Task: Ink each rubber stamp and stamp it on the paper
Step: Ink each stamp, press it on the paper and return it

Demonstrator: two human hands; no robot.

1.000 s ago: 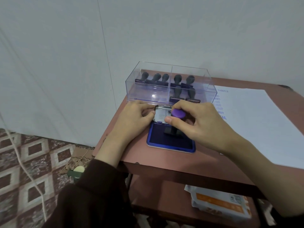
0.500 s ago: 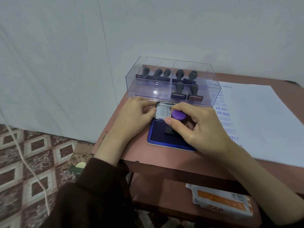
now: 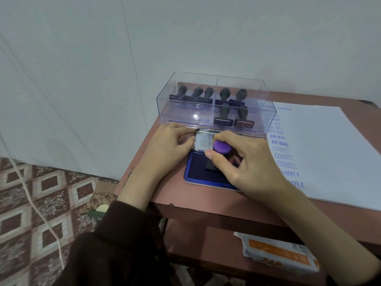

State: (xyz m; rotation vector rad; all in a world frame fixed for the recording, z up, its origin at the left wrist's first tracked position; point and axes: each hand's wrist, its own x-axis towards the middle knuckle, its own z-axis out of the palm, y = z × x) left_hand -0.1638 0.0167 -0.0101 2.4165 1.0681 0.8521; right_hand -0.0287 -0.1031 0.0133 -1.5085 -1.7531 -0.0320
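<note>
My right hand [image 3: 245,162] grips a rubber stamp with a purple knob [image 3: 221,147], its dark base set down on the blue ink pad [image 3: 198,168]. My left hand [image 3: 169,147] pinches the left edge of the pad's raised metal lid [image 3: 203,139]. To the right lies white paper [image 3: 334,153] carrying a column of blue prints such as AIR MAIL. Behind the pad stands a clear plastic box [image 3: 185,112] holding several dark-handled stamps [image 3: 224,112].
The brown table [image 3: 206,198] ends just in front of the pad and left of my left hand. An orange and white packet [image 3: 280,254] lies on the lower shelf. A white cable [image 3: 35,203] crosses the patterned floor. A wall stands close behind the box.
The camera has shifted a little, so more of the paper's prints show. Both hands stay where they were, the stamp still down on the ink pad.
</note>
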